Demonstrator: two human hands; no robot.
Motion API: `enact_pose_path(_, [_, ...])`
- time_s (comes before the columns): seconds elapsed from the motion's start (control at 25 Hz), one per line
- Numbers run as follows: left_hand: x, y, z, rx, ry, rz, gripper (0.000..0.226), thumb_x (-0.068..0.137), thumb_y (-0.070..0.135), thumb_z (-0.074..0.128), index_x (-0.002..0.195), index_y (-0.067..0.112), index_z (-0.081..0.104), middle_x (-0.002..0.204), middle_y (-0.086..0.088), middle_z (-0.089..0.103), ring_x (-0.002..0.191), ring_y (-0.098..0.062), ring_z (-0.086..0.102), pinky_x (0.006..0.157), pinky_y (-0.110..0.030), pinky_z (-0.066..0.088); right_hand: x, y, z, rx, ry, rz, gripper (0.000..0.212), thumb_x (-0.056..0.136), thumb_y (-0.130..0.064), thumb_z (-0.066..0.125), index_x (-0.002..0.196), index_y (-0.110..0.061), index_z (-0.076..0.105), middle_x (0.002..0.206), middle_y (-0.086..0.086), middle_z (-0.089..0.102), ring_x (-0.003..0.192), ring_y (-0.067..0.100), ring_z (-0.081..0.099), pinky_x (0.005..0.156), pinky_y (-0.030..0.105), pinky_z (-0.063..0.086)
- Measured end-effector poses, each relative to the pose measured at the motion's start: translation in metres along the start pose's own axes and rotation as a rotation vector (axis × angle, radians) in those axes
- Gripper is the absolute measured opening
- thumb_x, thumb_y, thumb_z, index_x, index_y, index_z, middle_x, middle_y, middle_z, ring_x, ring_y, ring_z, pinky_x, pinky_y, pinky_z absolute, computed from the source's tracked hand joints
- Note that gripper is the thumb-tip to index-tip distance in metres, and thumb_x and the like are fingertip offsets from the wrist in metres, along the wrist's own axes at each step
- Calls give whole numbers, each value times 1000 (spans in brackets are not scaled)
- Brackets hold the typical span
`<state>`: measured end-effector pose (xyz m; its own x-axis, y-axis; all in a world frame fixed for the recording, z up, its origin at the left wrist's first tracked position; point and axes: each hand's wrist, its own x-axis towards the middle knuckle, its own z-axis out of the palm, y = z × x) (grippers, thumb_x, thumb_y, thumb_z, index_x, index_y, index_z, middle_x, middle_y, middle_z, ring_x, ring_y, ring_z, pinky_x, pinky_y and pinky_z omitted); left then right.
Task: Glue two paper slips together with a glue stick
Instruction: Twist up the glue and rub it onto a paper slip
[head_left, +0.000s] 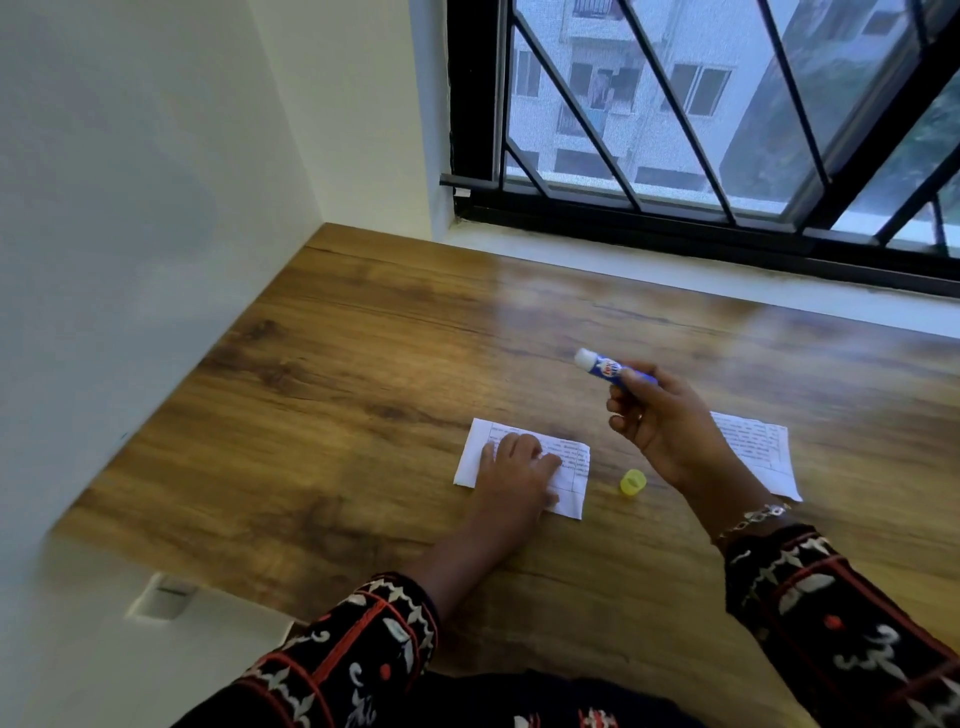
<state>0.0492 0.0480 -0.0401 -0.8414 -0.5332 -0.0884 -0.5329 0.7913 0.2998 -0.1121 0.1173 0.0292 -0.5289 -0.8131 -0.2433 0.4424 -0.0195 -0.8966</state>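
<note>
one paper slip (519, 457) lies left of the cap (633, 482), another slip (763, 452) right.

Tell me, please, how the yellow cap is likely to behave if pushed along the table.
The cap looks small and plastic, so it is probably very light and easily flicked away. The table is glossy, so it would likely slide. Being round, it may roll if it tips onto its side.

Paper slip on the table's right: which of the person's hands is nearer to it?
Right. The right hand, holding the glue stick, overlaps the right slip at its left edge; the left hand rests on the other slip, beyond the yellow cap.
</note>
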Motion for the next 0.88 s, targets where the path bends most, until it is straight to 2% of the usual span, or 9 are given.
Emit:
enact_pose_path(0.16, [-5,-3,6,-7,-26,-31,45,94,31,43,137,26,33,152,-8,21,142,-24,11,113,-59,-1,20,3,30,-440,-123,-61,13,80,-4,63,83,-17,64,68,3,57,53,11,52,46,19,46])
enact_pose_path(0.44, [-5,-3,-1,-5,-95,-14,47,91,33,47,136,25,34,149,-8,21,139,-28,13,113,-62,0,49,18,73,-1061,-321,-206,16,77,-9,66,93,-7,63,86,9,60,62,11,51,49,16,45])
enact_pose_path(0.68, [-4,-3,-3,-7,-95,-19,47,91,32,49,135,24,36,146,-9,25,138,-29,18,113,-62,4,59,26,82,-1316,-414,-270,16,76,-11,65,91,-6,64,94,15,66,79,24,56,72,39,47])
enact_pose_path(0.88, [-2,-2,-3,-13,-90,-24,47,89,32,52,134,24,39,145,-8,29,136,-28,22,113,-62,5,60,28,82,-1316,-424,-284,15,75,-10,65,90,-6,65,84,3,60,77,17,53,71,33,45])
